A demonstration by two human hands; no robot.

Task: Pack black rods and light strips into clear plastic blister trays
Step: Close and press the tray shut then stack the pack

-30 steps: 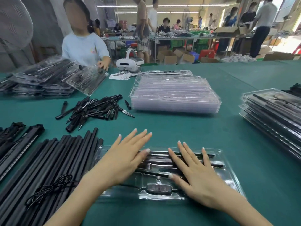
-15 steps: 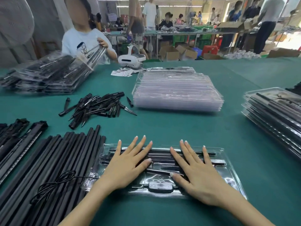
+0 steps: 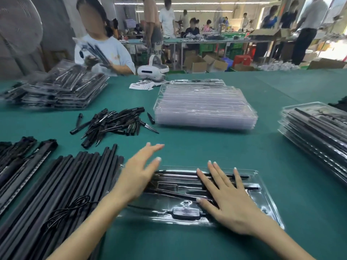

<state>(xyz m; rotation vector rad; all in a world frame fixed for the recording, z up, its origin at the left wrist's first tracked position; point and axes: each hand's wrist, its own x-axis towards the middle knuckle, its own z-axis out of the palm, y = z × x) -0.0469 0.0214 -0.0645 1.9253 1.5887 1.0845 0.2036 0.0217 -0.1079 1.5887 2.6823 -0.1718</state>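
Tray [image 3: 262,196]: clear blister tray, near edge of green bench [image 3: 206,147], long axis left-right, rods inside likewise.
Right hand [image 3: 231,199]: flat on tray, fingers [image 3: 216,175] straight, spread.
Left hand [image 3: 139,169]: blurred, over tray's left end, fingers straight, holding nothing.
Open room: bare bench beyond tray, before empty trays [image 3: 204,107].
Left edge: loose rods [image 3: 62,184] just beside tray.
Right: packed trays [image 3: 315,134], apart.
Room: workshop, people behind.
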